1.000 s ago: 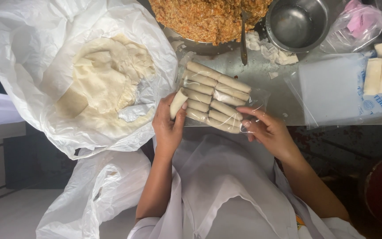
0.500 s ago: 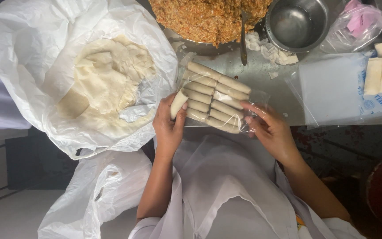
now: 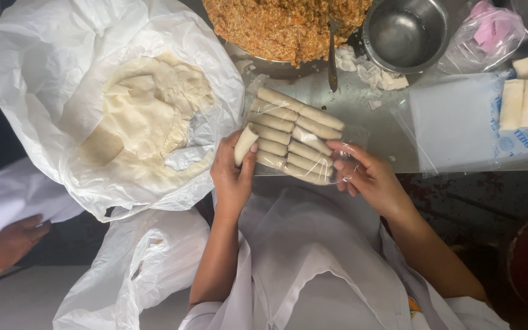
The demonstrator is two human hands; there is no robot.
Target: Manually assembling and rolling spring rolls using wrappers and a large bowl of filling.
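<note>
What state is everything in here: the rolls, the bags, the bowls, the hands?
Left hand: holding one roll, upright.
Right hand: gripping the clear bag at its edge.
Clear bag: open, holding rows of rolls.
White bag: open, wrappers inside.
Filling bowl: heaped full.
Steel bowl: empty.
Spoon: stuck in the filling.

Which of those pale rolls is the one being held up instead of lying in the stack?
The roll pinched in the left hand, at the stack's left end. It stands nearly upright, while the other rolls lie flat in rows inside the clear bag.
</note>
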